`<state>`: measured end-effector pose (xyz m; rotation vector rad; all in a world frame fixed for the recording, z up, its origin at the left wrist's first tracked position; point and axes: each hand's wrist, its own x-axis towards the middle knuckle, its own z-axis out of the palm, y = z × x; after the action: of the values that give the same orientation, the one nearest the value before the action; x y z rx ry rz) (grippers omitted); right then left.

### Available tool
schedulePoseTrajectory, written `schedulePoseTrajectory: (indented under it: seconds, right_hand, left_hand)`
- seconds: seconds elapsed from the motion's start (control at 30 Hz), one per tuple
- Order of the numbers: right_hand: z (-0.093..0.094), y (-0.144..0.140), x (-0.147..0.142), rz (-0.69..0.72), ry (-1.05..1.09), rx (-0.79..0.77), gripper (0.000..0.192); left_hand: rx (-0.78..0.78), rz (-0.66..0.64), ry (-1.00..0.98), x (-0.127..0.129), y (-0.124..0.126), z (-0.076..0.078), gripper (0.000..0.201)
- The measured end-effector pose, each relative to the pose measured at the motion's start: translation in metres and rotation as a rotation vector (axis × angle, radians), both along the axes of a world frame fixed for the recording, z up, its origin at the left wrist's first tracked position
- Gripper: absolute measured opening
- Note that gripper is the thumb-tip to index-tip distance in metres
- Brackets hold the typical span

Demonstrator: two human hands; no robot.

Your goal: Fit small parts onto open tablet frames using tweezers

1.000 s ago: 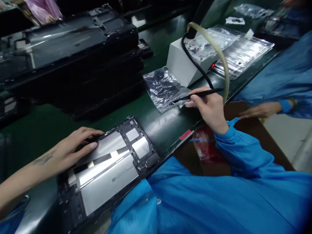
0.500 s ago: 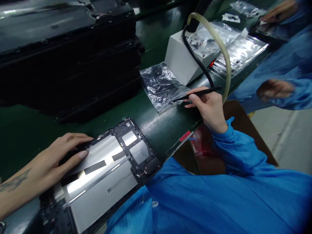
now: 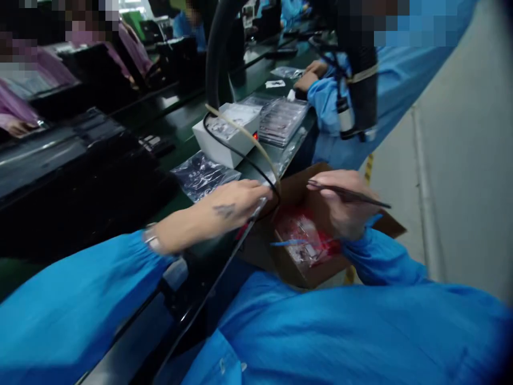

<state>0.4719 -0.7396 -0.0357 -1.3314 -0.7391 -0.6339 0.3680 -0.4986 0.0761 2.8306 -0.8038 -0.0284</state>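
A thin black tool [image 3: 348,195] is pinched in the right hand [image 3: 340,206] above the cardboard box [image 3: 308,251]; the left hand [image 3: 236,203], loosely curled, is stretched over the bench's near edge [image 3: 224,256].

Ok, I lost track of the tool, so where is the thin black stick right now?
In the head view, the thin black stick is right of centre, held in the right hand above the open cardboard box beside the table edge.

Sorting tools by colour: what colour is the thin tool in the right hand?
Black, seen in the head view: tool, right hand.
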Motion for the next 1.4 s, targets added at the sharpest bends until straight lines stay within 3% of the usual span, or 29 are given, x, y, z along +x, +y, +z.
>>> schedulePoseTrajectory:
  seconds: [0.07, 0.13, 0.23, 0.33, 0.43, 0.57, 0.63, 0.73, 0.83, 0.93, 1.03, 1.1, 1.17, 1.23, 1.4]
  right_hand:
    - [-0.005, -0.03, 0.01, -0.149, 0.007, 0.147, 0.016]
    - [-0.011, -0.049, 0.026, -0.211, 0.087, 0.278, 0.018]
    - [-0.023, -0.062, 0.05, -0.156, 0.273, 0.332, 0.032]
    - [-0.033, -0.066, 0.066, -0.046, 0.419, 0.289, 0.036]
    - [-0.039, -0.067, 0.075, 0.066, 0.487, 0.304, 0.028]
    - [-0.037, -0.058, 0.075, 0.223, 0.495, 0.389, 0.013]
    - [-0.031, -0.045, 0.065, 0.317, 0.483, 0.414, 0.011]
    - [-0.01, -0.009, 0.036, 0.496, 0.469, 0.423, 0.011]
    - [0.026, 0.047, -0.01, 0.733, 0.533, 0.373, 0.011]
    - [0.066, 0.117, -0.062, 0.985, 0.603, 0.275, 0.027]
    - [0.089, 0.189, -0.109, 1.204, 0.43, 0.033, 0.022]
    - [0.089, 0.23, -0.134, 1.309, 0.32, -0.157, 0.016]
    - [0.079, 0.261, -0.149, 1.312, 0.228, -0.364, 0.012]
    - [0.067, 0.28, -0.155, 1.226, 0.133, -0.532, 0.012]
    - [0.052, 0.289, -0.151, 1.055, 0.021, -0.752, 0.017]
  left_hand:
    - [-0.294, -0.016, 0.096, 0.046, -0.051, -0.013, 0.042]
    - [-0.543, 0.066, 0.329, 0.083, -0.099, -0.025, 0.058]
    - [-0.621, 0.094, 0.417, 0.115, -0.151, -0.036, 0.058]
    - [-0.645, 0.099, 0.434, 0.114, -0.168, -0.036, 0.06]
    - [-0.671, 0.086, 0.428, 0.082, -0.145, -0.024, 0.067]
    - [-0.665, 0.136, 0.348, -0.003, -0.057, -0.003, 0.065]
    - [-0.589, 0.266, 0.184, -0.061, 0.005, 0.0, 0.062]
    - [-0.291, 0.635, 0.018, -0.155, 0.099, -0.007, 0.052]
    - [-0.016, 0.912, 0.039, -0.239, 0.15, -0.017, 0.057]
    - [0.006, 0.986, 0.174, -0.283, 0.151, -0.029, 0.051]
    - [-0.072, 0.938, 0.064, -0.288, 0.143, -0.048, 0.046]
    - [-0.128, 0.981, 0.014, -0.285, 0.14, -0.059, 0.044]
    - [-0.189, 1.0, 0.002, -0.286, 0.136, -0.065, 0.043]
    - [-0.243, 0.989, 0.008, -0.289, 0.132, -0.066, 0.042]
    - [-0.281, 0.964, -0.006, -0.294, 0.129, -0.067, 0.041]
